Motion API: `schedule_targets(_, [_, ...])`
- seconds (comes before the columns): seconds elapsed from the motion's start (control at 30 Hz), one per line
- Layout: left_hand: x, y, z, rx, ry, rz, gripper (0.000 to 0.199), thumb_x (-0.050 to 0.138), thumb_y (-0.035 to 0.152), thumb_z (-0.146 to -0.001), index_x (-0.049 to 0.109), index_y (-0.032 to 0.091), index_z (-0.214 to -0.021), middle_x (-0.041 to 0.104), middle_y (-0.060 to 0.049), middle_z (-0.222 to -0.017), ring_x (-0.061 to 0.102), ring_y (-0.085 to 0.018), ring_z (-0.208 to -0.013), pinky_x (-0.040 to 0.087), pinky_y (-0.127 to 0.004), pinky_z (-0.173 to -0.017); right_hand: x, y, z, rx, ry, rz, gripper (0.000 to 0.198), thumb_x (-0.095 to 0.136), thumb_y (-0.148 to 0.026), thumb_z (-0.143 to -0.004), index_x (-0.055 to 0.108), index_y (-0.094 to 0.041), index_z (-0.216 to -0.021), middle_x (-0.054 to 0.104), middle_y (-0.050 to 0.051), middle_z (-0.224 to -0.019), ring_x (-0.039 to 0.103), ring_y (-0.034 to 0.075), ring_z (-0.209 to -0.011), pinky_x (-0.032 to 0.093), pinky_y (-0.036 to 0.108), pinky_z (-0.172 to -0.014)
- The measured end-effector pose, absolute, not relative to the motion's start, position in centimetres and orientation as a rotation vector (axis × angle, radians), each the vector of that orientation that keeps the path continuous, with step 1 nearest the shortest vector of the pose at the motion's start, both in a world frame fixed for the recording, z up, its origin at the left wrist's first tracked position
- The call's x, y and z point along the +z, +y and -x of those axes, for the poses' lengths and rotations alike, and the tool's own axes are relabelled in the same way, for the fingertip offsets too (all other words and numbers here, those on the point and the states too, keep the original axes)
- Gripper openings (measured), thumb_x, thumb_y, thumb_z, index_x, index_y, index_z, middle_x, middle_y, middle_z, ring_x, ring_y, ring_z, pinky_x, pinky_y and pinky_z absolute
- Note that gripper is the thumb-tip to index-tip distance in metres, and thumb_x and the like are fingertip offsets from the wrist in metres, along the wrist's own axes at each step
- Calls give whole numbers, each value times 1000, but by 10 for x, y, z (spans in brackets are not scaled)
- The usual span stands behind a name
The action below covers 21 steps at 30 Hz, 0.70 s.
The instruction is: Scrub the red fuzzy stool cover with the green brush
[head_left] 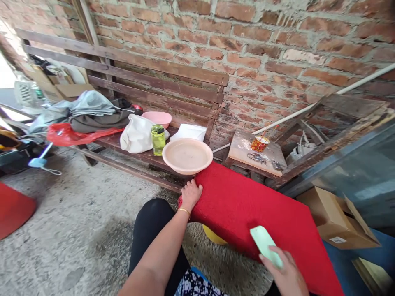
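Note:
A red cloth [247, 197] covers a long, low bench-like surface in front of me. At its far left corner my left hand [191, 194] presses down and grips the cloth's edge, with a bit of cloth bunched beside the palm. My right hand [288, 269], slightly blurred, is closed around one end of a mint-green oblong brush [265, 244] over the near part of the cloth. The brush's underside is hidden. Just beyond my left hand stands a wide, pale pink basin [187, 155]; whether it holds liquid I cannot tell.
On the wooden bench [148, 96] are a green bottle [158, 140], a white bag [135, 133], a pink tub [157, 118] and piled clothes [92, 109]. A small stool [240, 152] bears a patterned cup [259, 144]. A cardboard box [336, 218] is at right.

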State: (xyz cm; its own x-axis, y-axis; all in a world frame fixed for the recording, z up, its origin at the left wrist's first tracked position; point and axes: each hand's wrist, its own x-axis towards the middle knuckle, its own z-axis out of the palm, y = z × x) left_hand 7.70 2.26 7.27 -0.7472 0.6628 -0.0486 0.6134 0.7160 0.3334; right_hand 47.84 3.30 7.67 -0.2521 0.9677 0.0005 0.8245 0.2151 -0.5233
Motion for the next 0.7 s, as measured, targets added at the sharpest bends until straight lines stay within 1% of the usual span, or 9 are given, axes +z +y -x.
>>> schedule_targets(0.07, [73,23,-77,439,2750,-1030,48,36,43,-95,52,11,-127,62,-20,-116,62,-32,-108,44,-43,-89,85,24,-414,632,-2340,1437,43,57,-62,-79,67,-30,-105,65,4,-100,67,22,-85,52,31,-72])
schedule_targets(0.17, [72,23,-76,420,2742,-1028,50,35,44,-96,52,11,-129,61,-20,-118,61,-32,-109,43,-43,-89,99,12,-337,538,-2591,1156,27,61,-42,-82,67,-30,-105,63,2,-96,65,21,-89,51,31,-78])
schedule_targets(0.23, [71,25,-74,419,2733,-1024,51,36,44,-96,51,11,-130,61,-20,-118,61,-32,-109,43,-43,-90,106,7,-304,444,-2715,1071,25,65,-33,-80,67,-29,-104,62,3,-95,64,22,-91,50,32,-81])
schedule_targets(0.3, [70,26,-73,431,2722,-1015,51,36,44,-95,51,10,-131,61,-20,-119,61,-33,-109,43,-44,-90,109,6,-289,365,-2791,1048,25,67,-30,-79,68,-28,-104,61,3,-96,63,22,-91,50,32,-81])
schedule_targets(0.37, [68,26,-73,452,2717,-1009,52,37,44,-95,50,10,-132,61,-20,-119,61,-33,-109,43,-44,-90,108,7,-292,322,-2820,1049,25,66,-31,-80,67,-27,-105,61,4,-96,63,23,-91,50,33,-82])
schedule_targets(0.47, [68,26,-73,471,2724,-1011,52,37,43,-95,49,10,-134,61,-20,-119,60,-33,-109,42,-44,-91,100,12,-329,344,-2781,1107,24,61,-36,-83,67,-29,-105,62,3,-96,64,23,-89,51,34,-81])
schedule_targets(0.6, [69,26,-73,460,2706,-1003,52,37,44,-95,48,10,-134,60,-20,-120,60,-33,-110,42,-44,-92,83,18,-424,426,-2597,1337,34,55,-53,-82,66,-33,-107,65,3,-102,67,24,-89,53,33,-74])
schedule_targets(0.7, [71,25,-74,482,2710,-1010,51,37,43,-95,49,10,-132,60,-20,-119,59,-33,-110,42,-44,-91,72,22,-506,468,-2423,1579,44,56,-62,-76,66,-34,-109,68,5,-103,69,26,-89,55,35,-68])
